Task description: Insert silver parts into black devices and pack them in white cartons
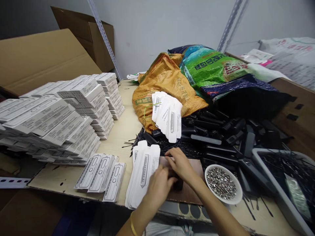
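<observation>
My left hand (158,185), with a yellow band on its wrist, is bent over the brown board (189,193), fingers curled and mostly hidden. From the other side my right hand (180,164) reaches in, its fingers bent down close to the left one's. A small dark block-shaped item (178,185) shows under and between the hands; what the fingertips grip is covered. Left of the board lies a stack of flat white printed cartons (145,170), touching or nearly touching my left hand. To the right stands a white bowl (240,196) of small metal pieces.
Piles of folded white boxes (81,127) fill the left, with several boxes (100,173) in front. More flat cartons (169,114) lie on an orange sack (167,78). Black handle-like parts (221,147) cover the right, beside a grey bin (273,183) and a green sack (209,62).
</observation>
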The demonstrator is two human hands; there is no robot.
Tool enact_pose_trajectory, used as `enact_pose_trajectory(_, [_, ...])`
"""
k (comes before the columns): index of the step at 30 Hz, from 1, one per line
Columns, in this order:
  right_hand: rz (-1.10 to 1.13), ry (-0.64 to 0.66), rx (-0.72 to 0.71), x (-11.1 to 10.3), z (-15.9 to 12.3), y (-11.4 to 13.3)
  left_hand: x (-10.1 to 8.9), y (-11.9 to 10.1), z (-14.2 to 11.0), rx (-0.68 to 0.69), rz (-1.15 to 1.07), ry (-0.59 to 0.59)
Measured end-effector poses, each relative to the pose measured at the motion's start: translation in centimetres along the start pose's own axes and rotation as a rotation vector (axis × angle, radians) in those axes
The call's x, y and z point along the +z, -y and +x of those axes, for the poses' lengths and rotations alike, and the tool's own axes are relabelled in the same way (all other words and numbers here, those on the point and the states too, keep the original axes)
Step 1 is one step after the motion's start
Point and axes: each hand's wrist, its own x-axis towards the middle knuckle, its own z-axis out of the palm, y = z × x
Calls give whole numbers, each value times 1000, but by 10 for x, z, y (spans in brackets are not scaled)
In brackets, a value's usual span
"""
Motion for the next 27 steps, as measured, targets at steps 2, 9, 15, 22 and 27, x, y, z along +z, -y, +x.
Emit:
enact_pose_trajectory(2, [-97, 141, -20, 15, 17, 13, -16, 19, -9, -98, 181, -83])
enact_pose_trajectory(9, [-229, 287, 109, 31, 52, 15, -31, 66, -6, -216, 252, -216])
enact_pose_trajectory(15, [121, 230, -104, -15, 44, 5, -41, 57, -7, -49, -807, 17])
enact_pose_trajectory(22, [920, 158, -96, -27, 19, -2, -13, 38, -8, -127, -1528, 402])
enact_pose_trajectory(27, [652, -147, 61, -3, -2, 8, -13, 23, -4, -62, -1484, 174])
